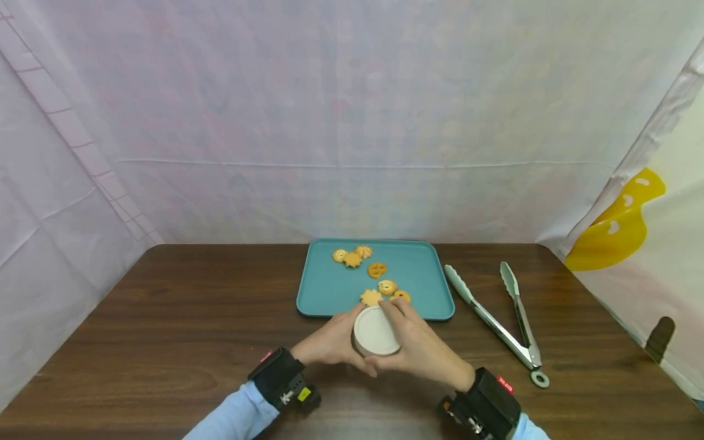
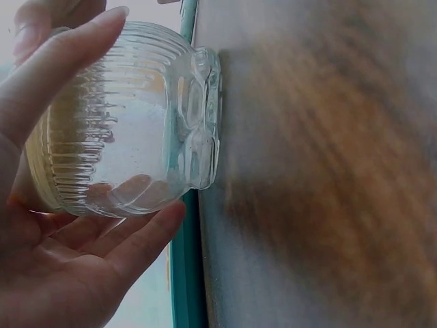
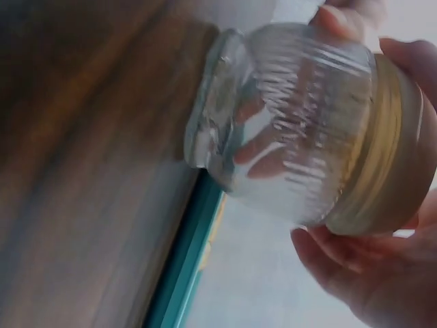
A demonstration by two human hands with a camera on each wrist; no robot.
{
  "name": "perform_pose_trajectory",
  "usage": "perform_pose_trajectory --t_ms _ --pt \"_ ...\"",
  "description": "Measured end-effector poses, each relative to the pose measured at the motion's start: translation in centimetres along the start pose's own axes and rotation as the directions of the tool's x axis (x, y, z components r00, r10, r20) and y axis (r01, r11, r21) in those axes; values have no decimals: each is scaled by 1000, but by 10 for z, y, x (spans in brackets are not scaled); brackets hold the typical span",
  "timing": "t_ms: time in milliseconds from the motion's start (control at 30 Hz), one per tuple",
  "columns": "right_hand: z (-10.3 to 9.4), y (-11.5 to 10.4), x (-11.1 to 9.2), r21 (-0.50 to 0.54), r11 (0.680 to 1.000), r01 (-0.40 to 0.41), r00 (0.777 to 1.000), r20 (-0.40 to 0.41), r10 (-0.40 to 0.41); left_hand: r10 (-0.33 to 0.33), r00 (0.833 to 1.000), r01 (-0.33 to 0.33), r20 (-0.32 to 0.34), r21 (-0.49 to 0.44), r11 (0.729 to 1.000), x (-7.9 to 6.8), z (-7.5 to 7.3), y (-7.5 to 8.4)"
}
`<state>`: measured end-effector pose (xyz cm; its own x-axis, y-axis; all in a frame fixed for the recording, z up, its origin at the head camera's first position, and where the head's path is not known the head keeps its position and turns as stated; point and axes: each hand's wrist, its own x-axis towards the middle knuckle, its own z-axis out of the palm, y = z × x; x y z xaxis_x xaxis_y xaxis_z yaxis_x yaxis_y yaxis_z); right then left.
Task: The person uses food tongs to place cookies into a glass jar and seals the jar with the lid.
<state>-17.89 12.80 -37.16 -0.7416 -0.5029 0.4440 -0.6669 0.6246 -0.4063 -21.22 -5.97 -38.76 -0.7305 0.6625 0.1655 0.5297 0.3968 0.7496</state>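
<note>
A clear ribbed glass jar (image 2: pixel 136 130) with a cream-coloured lid (image 1: pixel 376 330) stands between both hands, in front of the tray. Its scalloped base is right at the wooden table top in both wrist views. My left hand (image 1: pixel 335 339) grips the glass body, fingers curled round its far side. My right hand (image 1: pixel 418 342) holds the lid by its rim, fingers and thumb around it. Through the glass, fingers show and no contents are visible. Seen from above, the lid hides most of the jar.
Just beyond the jar lies a teal tray (image 1: pixel 324 293) with several cookies (image 1: pixel 353 260) and a pretzel-shaped one (image 1: pixel 377 270). Metal tongs (image 1: pixel 503 330) with pale tips lie spread to the tray's right. A white curtain (image 1: pixel 352 201) hangs behind the table (image 1: pixel 165 318).
</note>
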Motion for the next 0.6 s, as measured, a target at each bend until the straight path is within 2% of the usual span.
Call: perform_pose_trajectory --t_ms 267,367,500,600 --pt "-9 11 6 138 990 13 988 154 -34 5 1000 -5 -6 -23 1000 0 1 -1" --pt "-10 14 5 186 983 11 982 184 -46 2 1000 -2 -1 -26 1000 0 1 0" --pt "-5 10 1 134 991 -4 990 138 -15 -7 1000 7 13 -29 1000 0 0 2" --pt "1 1 -2 34 998 -44 998 44 42 -8 1000 9 21 -42 999 -1 -1 2"
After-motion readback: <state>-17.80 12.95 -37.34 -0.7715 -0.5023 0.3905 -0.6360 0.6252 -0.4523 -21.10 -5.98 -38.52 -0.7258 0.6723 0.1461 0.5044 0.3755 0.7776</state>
